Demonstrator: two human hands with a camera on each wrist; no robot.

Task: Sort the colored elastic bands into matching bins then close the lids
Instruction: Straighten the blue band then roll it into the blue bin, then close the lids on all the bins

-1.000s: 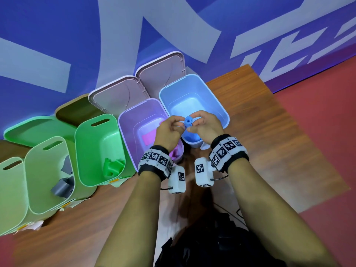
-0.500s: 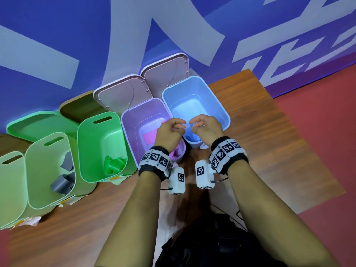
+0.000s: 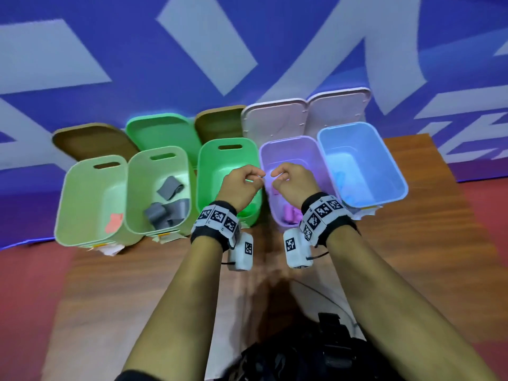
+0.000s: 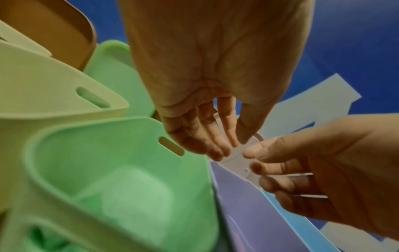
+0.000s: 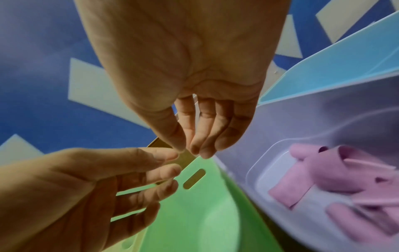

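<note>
Plastic bins stand in a row on the wooden table (image 3: 412, 270), lids all tipped back against the blue wall. Pink bands (image 5: 336, 184) lie in the lilac bin (image 3: 288, 152), grey bands (image 3: 167, 199) in a pale green bin (image 3: 156, 188), and something blue sits low in the blue bin (image 3: 365, 166). Both hands hover between the bright green bin (image 3: 220, 166) and the lilac one; the left hand (image 3: 242, 185) and right hand (image 3: 294, 182) are loosely curled, fingertips nearly meeting, and neither has anything in it. Those bands look soft, light and floppy, so I'd guess a pinch anywhere on the loop would do. Each lid looks thin and stiff; its free front edge seems the place to take hold.
</note>
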